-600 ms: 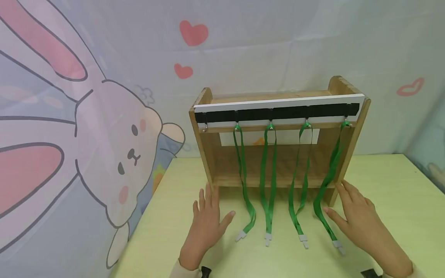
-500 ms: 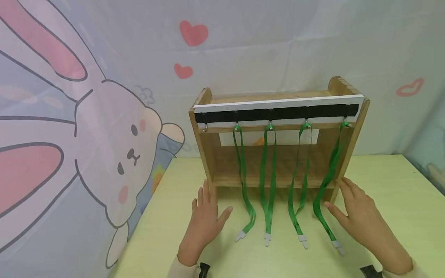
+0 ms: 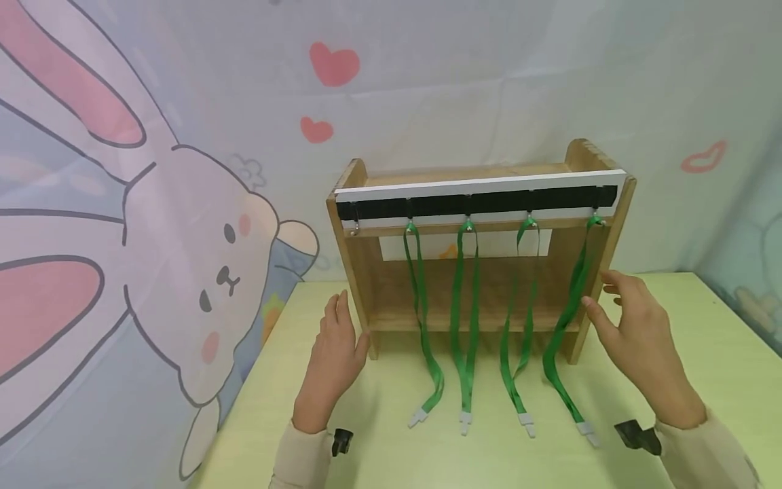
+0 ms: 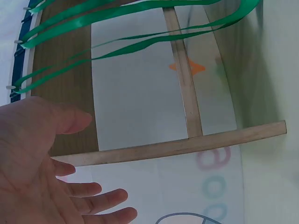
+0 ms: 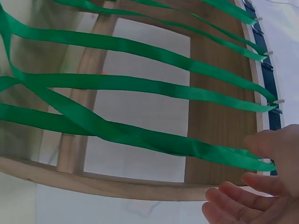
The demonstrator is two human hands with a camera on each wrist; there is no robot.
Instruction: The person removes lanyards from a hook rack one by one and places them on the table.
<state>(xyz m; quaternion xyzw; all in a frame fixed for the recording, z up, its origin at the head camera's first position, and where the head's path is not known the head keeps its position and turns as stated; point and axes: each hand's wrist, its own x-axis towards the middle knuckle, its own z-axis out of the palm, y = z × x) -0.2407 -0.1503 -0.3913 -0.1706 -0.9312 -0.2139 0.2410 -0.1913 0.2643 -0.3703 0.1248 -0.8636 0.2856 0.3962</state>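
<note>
Cream sleeves [image 3: 302, 456], a small black fitting [image 3: 342, 441] beside each

in the head view, the wooden shelf [image 3: 493, 292] blocks the centre and centre right, its side panels [image 3: 351, 272] walling off both ends. four green lanyards [image 3: 455, 305] hang across its front, with slim gaps between them. at lower left, the left hand [image 3: 331, 356] could pass over the desk [image 3: 427, 462] below the lanyard clips [image 3: 466, 422].

Satiny cloth lanyards [image 5: 149, 85], smooth wooden rack [image 3: 493, 292]
</note>
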